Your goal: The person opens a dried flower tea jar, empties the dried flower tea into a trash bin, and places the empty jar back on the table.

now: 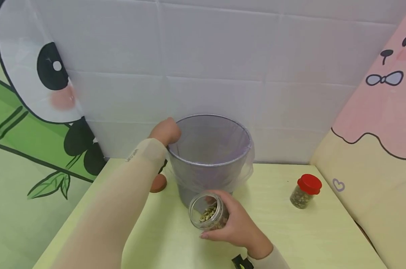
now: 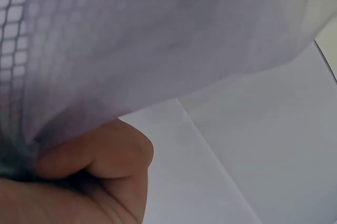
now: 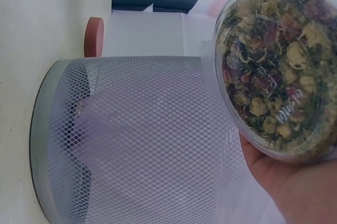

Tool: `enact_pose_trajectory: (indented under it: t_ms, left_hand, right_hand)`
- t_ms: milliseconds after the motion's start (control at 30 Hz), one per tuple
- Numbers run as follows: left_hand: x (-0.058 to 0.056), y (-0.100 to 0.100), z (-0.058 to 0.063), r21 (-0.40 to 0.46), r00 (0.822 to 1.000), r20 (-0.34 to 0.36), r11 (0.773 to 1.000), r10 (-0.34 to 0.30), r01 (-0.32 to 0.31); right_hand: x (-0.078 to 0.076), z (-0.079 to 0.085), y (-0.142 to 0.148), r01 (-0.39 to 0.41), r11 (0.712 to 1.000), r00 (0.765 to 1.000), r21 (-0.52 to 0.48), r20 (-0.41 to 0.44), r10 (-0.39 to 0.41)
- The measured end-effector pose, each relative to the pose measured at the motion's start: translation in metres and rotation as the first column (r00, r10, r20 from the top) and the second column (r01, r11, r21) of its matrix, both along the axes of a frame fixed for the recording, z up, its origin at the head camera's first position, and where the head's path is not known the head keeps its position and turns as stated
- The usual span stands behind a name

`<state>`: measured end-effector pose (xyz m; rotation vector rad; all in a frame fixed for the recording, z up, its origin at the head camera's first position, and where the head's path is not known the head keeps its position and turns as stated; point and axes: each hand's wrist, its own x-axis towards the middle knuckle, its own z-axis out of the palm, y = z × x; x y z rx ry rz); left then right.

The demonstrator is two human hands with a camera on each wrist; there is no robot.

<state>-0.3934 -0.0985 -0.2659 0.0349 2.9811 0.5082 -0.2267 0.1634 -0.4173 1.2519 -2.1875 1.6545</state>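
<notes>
A mesh trash bin [image 1: 189,186] with a thin pale-purple bag [image 2: 174,40] folded over its rim stands on the table near the back wall. My left hand [image 1: 166,131] grips the bin's left rim through the bag, fingers curled over it. In front of the bin, my right hand [image 1: 238,220] holds an uncapped clear jar [image 1: 197,225] by its side. The jar is tilted, its mouth facing up and to the left. Dried flower buds and petals [image 3: 274,71] show through its base in the right wrist view.
A small clear jar with a red lid [image 1: 309,184] stands on the table [image 1: 263,239] at the right. Left of the bin is a reddish-brown round piece [image 1: 159,183], partly hidden by my left arm. Cartoon-printed walls [image 1: 216,48] close in the back and sides.
</notes>
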Motion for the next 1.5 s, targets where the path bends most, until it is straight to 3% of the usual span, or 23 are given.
enact_pose_trajectory:
  t_ms: [233,467,800,1200,1500]
  left_hand:
    - [0.001,0.003,0.000,-0.013,1.000,0.000,1.000,0.007,-0.007]
    - [0.000,0.005,0.000,-0.022,1.000,0.006,1.000,0.021,-0.021]
    - [0.002,0.004,0.004,-0.015,0.999,0.025,0.999,0.041,-0.041]
    - [0.006,0.010,0.002,-0.009,0.998,0.025,0.998,0.061,-0.061]
    - [0.006,0.009,-0.001,-0.005,0.996,0.001,0.996,0.093,-0.093]
  right_hand:
    - [-0.005,0.003,0.006,0.009,1.000,1.000,-0.023,-0.001,-0.009]
    - [-0.009,0.006,0.018,-0.012,0.995,0.997,-0.095,0.071,0.018]
    - [-0.011,0.025,0.044,0.077,0.988,0.992,-0.134,0.114,-0.062]
    - [-0.011,0.053,0.079,0.271,0.963,0.957,-0.008,0.111,-0.268]
    - [-0.030,0.096,0.096,0.300,0.945,0.950,0.127,0.052,-0.308]
